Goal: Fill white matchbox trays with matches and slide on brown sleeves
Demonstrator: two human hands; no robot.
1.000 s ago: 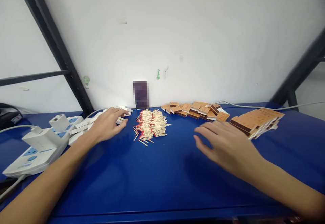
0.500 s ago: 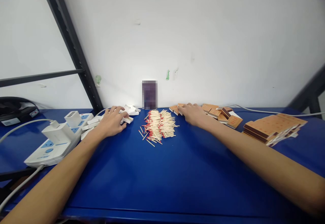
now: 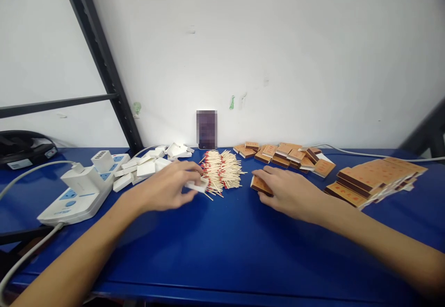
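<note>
My left hand (image 3: 170, 185) is closed on a small white matchbox tray (image 3: 199, 186), held at the left edge of a pile of red-tipped matches (image 3: 224, 170). To the right of the pile, my right hand (image 3: 283, 190) grips an orange-brown matchbox sleeve (image 3: 260, 185) with dark sides. Its far part is hidden under my fingers. Several white trays (image 3: 146, 169) lie in a loose heap behind my left hand. Beyond my right hand is a heap of matchbox sleeves (image 3: 283, 149).
Flat matchbox cardboard (image 3: 378, 177) is stacked on the right of the blue table (image 3: 215, 251). A white power strip (image 3: 74, 212) with chargers stands at the left. A blurred dark phone-like thing (image 3: 207, 131) leans on the wall. A black headset-like object (image 3: 26, 149) lies far left.
Both hands have drawn back from the heaps toward me. My left hand has brought a white tray rightward to the matches; my right hand has pulled a matchbox sleeve nearer.
</note>
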